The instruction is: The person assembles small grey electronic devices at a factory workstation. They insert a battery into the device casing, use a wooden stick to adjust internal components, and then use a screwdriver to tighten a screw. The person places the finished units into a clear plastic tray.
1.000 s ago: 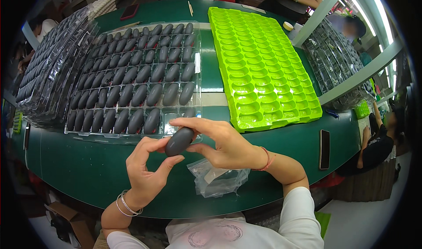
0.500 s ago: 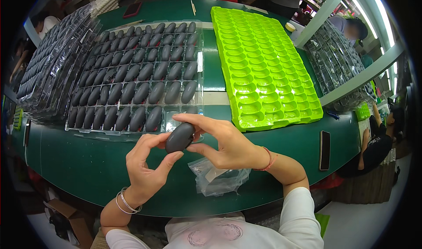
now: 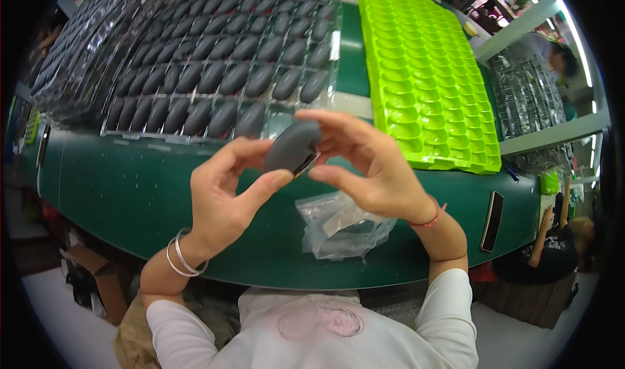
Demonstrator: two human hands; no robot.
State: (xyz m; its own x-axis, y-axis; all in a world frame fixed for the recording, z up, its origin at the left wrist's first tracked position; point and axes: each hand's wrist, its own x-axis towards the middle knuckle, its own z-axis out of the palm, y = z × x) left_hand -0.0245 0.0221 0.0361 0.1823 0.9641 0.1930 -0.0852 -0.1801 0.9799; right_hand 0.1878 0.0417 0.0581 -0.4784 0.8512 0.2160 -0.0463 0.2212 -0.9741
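Both hands, left hand [image 3: 218, 196] and right hand [image 3: 371, 164], are pinching one dark grey oval plastic shell [image 3: 291, 146] by fingertips, risking it slipping onto the green tabletop [image 3: 117, 193] at 6 o'clock.

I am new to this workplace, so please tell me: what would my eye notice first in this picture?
First, the two hands in the middle, left hand and right hand, together holding a dark grey oval shell above the green table. Behind them lie a clear tray of many similar shells and, to its right, a bright lime-green tray.

White sleeves [image 3: 449, 310], silver bangles [image 3: 184, 259] (red cord [image 3: 430, 222] opposite).
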